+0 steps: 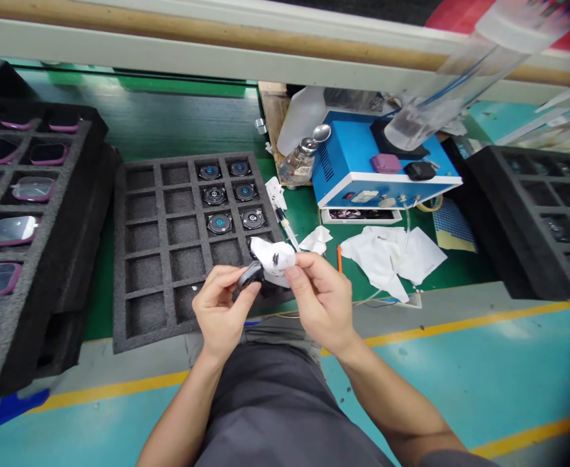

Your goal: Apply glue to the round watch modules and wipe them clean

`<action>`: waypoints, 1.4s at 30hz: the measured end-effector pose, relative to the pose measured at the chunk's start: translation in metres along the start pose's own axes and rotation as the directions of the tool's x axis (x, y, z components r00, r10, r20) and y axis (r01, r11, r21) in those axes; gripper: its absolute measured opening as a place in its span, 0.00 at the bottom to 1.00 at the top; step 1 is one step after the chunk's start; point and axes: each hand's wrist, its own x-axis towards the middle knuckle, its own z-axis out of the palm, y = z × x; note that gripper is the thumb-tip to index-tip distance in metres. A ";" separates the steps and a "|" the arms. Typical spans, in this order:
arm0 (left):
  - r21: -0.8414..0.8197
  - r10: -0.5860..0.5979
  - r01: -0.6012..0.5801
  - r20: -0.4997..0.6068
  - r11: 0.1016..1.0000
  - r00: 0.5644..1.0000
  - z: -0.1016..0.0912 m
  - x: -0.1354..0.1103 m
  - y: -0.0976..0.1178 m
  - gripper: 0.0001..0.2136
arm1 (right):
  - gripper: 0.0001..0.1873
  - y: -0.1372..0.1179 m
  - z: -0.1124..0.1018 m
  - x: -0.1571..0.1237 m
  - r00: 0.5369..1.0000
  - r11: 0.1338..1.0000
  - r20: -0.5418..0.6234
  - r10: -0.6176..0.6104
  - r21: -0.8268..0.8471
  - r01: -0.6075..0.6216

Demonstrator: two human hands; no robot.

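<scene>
Pinching a round dark watch-like module (pixel 248 277) between thumb and fingers of left hand (pixel 221 312), module tilted, held just over the lower right corner of a black foam tray (pixel 157 259). Right hand (pixel 321 297) clenched on a white cloth (pixel 271 255), cloth touching the module's upper edge. Similar round modules with blue centres (pixel 219 223) in the tray's right-hand cells, rest of the visible cells bare foam. Just beyond the hands, on a green bench mat (pixel 308 207): a syringe (pixel 287 227), crumpled white wipes (pixel 386 253), a glass dispenser bottle (pixel 299 162), a blue bench unit (pixel 353 175). Off left, pink-rimmed glass pieces (pixel 32 189) in a second foam tray (pixel 65 194).
</scene>
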 end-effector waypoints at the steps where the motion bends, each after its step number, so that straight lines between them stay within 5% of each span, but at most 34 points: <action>1: 0.005 0.004 -0.004 -0.008 1.000 1.000 0.000 0.000 0.000 0.11 | 0.08 0.001 0.001 0.001 1.000 1.000 0.002 0.017 0.012 -0.017; 12: 0.113 0.005 -0.011 0.054 0.994 0.999 -0.001 -0.003 0.001 0.15 | 0.09 0.012 0.006 -0.001 0.998 0.998 -0.052 0.042 0.055 -0.039; 18: 0.049 -0.176 0.172 0.084 0.984 0.981 0.000 -0.003 0.006 0.13 | 0.10 0.025 0.005 -0.001 0.998 0.992 -0.035 0.056 0.118 -0.051; 23: 0.035 -0.324 0.323 0.118 0.946 0.939 0.007 0.000 0.005 0.10 | 0.11 0.028 0.008 0.006 0.971 0.883 0.053 0.233 0.407 -0.234; 27: -0.153 -0.421 0.439 0.138 0.885 0.897 0.002 0.004 0.002 0.11 | 0.14 0.012 0.000 0.020 0.933 0.779 0.138 0.331 0.517 -0.353; 32: -0.442 -0.442 0.492 0.219 0.750 0.870 -0.015 0.006 0.005 0.12 | 0.09 -0.002 -0.016 0.027 0.927 0.736 0.100 0.361 0.580 -0.349; 42: -0.440 -0.470 0.478 0.136 0.760 0.872 -0.017 0.002 0.012 0.14 | 0.08 0.009 -0.011 0.031 0.905 0.706 0.070 0.419 0.601 -0.374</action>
